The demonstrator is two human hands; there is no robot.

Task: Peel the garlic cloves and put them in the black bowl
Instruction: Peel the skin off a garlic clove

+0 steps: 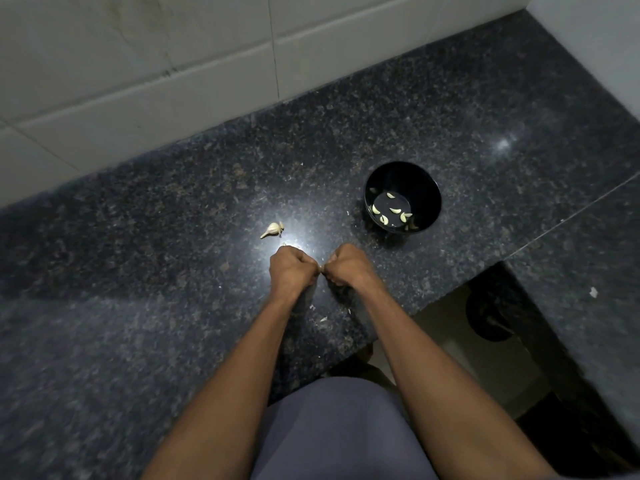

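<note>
Fingers of left hand (291, 270) and right hand (346, 268) curl, pinching a small garlic clove (322, 270) over speckled granite.

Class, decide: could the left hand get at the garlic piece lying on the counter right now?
Probably yes: the garlic piece lies uncovered just beyond the left hand, though both hands are busy pinching something.

Whatever sits between the left hand (292, 271) and right hand (348, 270), near the black bowl (402, 197), is too small and covered by curled fingers to identify. Both forearms run off the bottom edge. Pale flecks on the counter (138, 237) below the hands are too tiny to name.
</note>
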